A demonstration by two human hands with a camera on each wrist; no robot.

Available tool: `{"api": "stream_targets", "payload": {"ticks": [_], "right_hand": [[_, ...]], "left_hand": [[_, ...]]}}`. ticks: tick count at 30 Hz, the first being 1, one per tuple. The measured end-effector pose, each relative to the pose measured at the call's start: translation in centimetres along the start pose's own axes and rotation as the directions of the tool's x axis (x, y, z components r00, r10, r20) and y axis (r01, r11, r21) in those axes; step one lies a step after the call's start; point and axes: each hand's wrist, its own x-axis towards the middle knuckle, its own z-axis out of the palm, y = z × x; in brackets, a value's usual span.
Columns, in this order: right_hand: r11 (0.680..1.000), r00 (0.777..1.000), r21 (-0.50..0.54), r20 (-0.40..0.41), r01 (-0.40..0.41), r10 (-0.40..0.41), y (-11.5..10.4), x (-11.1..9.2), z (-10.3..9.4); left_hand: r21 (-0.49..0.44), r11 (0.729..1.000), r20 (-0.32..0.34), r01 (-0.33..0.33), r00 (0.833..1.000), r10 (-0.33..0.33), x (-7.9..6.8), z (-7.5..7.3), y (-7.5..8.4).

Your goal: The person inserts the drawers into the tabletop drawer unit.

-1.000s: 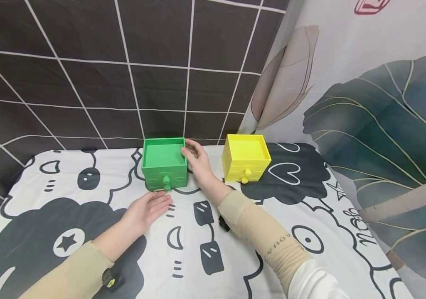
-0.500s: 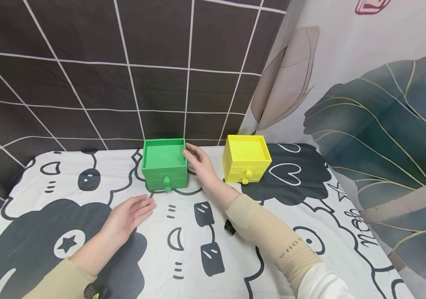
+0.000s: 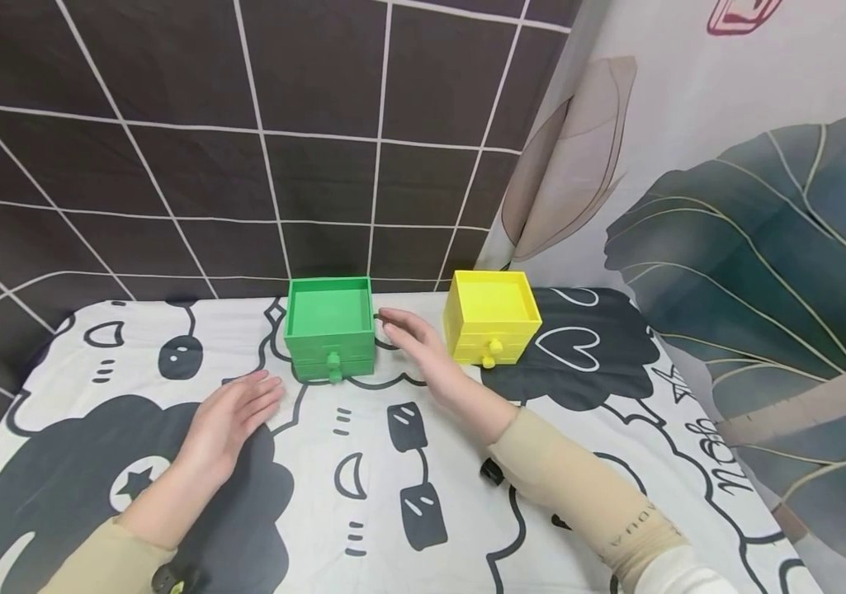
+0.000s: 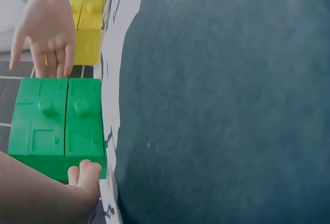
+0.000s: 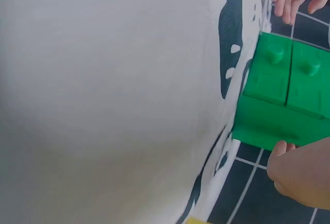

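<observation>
A green two-drawer box (image 3: 329, 334) with an open-topped tray and two round knobs on its front stands near the back of the cloth. My left hand (image 3: 228, 421) is held off to its front left, fingers straight and touching nothing. To the right of the box is my right hand (image 3: 426, 355), its fingers extended and a small gap from the green side. In the right wrist view the green box (image 5: 289, 85) has a hand (image 5: 299, 175) beside it. A matching yellow box (image 3: 493, 318) stands right of my right hand. Both drawers of each box are pushed in.
A white cloth (image 3: 352, 421) printed with black cartoon figures covers the surface. Behind the boxes rises a dark backdrop (image 3: 319, 173) with white grid lines. A curtain (image 3: 690, 247) with large leaf prints hangs at the right.
My left hand has drawn back to the left, away from the front of the green box. My right hand has come off its right side and shifted right.
</observation>
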Motion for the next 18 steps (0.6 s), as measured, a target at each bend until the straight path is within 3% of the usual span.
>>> {"api": "stream_targets", "payload": {"ticks": [5,10,13,18], "right_hand": [[0.998,0.996,-0.021,0.063,0.058,-0.057,-0.1,-1.7,-2.0],[0.99,0.99,-0.08,0.082,0.12,-0.114,-0.8,-4.2,-4.4],[0.973,0.978,-0.116,0.079,0.201,-0.193,-1.3,-5.6,-6.2],[0.916,0.932,-0.181,-0.003,0.357,-0.363,-2.1,-7.4,-9.4]], "left_hand": [[0.099,0.989,-0.046,-0.108,0.992,0.113,-0.3,0.0,0.5],[0.275,0.927,-0.094,-0.254,0.953,0.289,-0.7,0.5,1.2],[0.402,0.846,-0.084,-0.35,0.906,0.415,-1.0,0.7,1.7],[0.596,0.637,-0.008,-0.489,0.79,0.613,-1.3,0.6,2.4]]}}
